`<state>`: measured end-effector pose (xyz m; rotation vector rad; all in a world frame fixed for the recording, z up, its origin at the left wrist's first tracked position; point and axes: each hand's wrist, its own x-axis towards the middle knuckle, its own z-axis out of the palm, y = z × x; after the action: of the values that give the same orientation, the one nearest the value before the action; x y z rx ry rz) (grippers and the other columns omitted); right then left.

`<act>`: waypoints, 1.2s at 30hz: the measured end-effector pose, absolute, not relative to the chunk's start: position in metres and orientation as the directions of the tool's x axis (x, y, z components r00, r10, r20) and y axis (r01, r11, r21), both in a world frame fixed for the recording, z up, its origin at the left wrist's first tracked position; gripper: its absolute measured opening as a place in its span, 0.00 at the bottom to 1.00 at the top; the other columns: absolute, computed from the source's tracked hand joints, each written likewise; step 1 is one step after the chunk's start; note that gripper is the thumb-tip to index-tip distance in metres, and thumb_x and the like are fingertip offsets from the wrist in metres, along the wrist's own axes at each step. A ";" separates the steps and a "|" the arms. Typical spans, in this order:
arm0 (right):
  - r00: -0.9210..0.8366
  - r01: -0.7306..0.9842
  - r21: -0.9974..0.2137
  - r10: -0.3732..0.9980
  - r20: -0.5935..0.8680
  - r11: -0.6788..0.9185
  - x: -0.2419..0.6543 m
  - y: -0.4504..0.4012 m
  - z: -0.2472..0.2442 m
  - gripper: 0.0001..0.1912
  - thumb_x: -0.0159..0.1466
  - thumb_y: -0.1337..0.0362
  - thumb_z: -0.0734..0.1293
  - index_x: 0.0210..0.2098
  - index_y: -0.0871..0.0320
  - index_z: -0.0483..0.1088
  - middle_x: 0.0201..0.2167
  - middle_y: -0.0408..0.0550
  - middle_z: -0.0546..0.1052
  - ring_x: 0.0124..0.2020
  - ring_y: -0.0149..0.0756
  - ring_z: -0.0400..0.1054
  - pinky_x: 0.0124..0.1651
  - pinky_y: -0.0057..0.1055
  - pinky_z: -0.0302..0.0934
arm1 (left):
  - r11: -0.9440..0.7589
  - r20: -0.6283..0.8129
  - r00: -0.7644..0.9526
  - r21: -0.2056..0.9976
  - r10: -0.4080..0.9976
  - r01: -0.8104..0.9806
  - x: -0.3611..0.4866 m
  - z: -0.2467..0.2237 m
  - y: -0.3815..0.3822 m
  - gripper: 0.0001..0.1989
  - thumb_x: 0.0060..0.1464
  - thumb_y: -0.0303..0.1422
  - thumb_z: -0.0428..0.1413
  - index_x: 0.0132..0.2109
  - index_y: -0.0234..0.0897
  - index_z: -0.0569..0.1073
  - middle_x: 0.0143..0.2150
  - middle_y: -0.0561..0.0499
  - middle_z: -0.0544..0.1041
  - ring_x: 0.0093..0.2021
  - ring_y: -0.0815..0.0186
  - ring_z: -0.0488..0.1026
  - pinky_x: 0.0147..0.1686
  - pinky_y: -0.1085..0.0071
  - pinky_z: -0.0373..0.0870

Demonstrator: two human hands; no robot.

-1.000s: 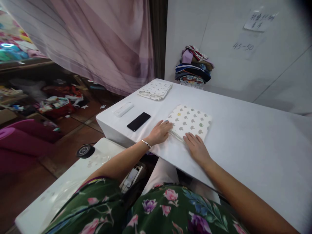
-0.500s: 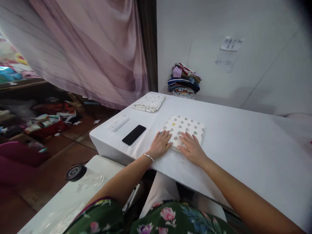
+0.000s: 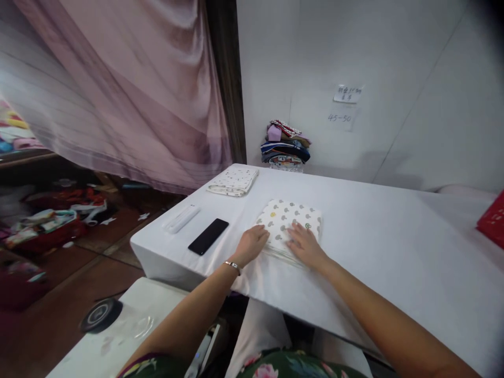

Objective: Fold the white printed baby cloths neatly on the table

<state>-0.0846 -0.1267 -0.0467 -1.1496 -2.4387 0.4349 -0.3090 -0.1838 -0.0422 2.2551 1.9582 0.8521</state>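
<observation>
A folded white cloth (image 3: 293,212) printed with grey shapes and a few coloured ones lies before me on the white-covered table (image 3: 374,252). My left hand (image 3: 251,245) rests against its left front side, fingers stretched out and lightly bent, with a metal bracelet (image 3: 233,266) at the wrist. On the cloth's top, near the front right, my right hand (image 3: 306,245) lies with fingers spread. Neither hand lifts the cloth. Several folded layers show along its front edge.
Left of the cloth lie a black phone (image 3: 208,236), a white elongated object (image 3: 181,218) and another folded cloth (image 3: 233,180). Stacked fabrics (image 3: 285,147) stand by the wall. A red object (image 3: 492,220) is at far right; a black-lidded clear container (image 3: 101,315) lies at lower left.
My left hand has slid from the cloth's top toward its left front side. The right hand stays on top, and the cloth's front layers look looser. The view has turned right.
</observation>
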 end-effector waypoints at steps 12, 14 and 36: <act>-0.014 0.040 -0.898 0.898 -0.439 -0.438 -0.030 -0.097 -0.041 0.32 0.57 0.62 0.68 0.58 0.61 0.55 0.40 0.56 0.75 0.35 0.38 0.73 0.34 0.34 0.72 | 0.296 -0.064 -0.319 0.577 0.946 0.761 -0.328 -0.026 -0.120 0.18 0.45 0.42 0.56 0.42 0.37 0.72 0.44 0.41 0.77 0.44 0.55 0.74 0.37 0.68 0.68; -0.040 0.065 -0.885 0.885 -0.464 -0.461 -0.033 -0.094 -0.039 0.24 0.57 0.62 0.69 0.51 0.62 0.62 0.36 0.54 0.76 0.32 0.36 0.72 0.32 0.33 0.71 | 0.316 -0.102 -0.320 0.595 0.942 0.739 -0.330 -0.028 -0.114 0.19 0.43 0.41 0.58 0.41 0.36 0.72 0.44 0.40 0.77 0.43 0.55 0.74 0.35 0.69 0.69; -0.171 -0.005 -0.856 0.844 -0.509 -0.517 -0.044 -0.085 -0.035 0.14 0.57 0.60 0.67 0.40 0.62 0.69 0.37 0.54 0.78 0.35 0.38 0.72 0.36 0.33 0.68 | 0.256 -0.290 0.116 0.936 0.950 0.242 -0.341 -0.025 -0.113 0.15 0.51 0.46 0.54 0.30 0.39 0.74 0.28 0.46 0.79 0.32 0.59 0.77 0.31 0.65 0.74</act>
<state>-0.0444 -0.0853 -0.0350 -1.4730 -0.9847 1.7553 -0.3408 -0.1128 -0.0249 1.2235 1.3757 0.7771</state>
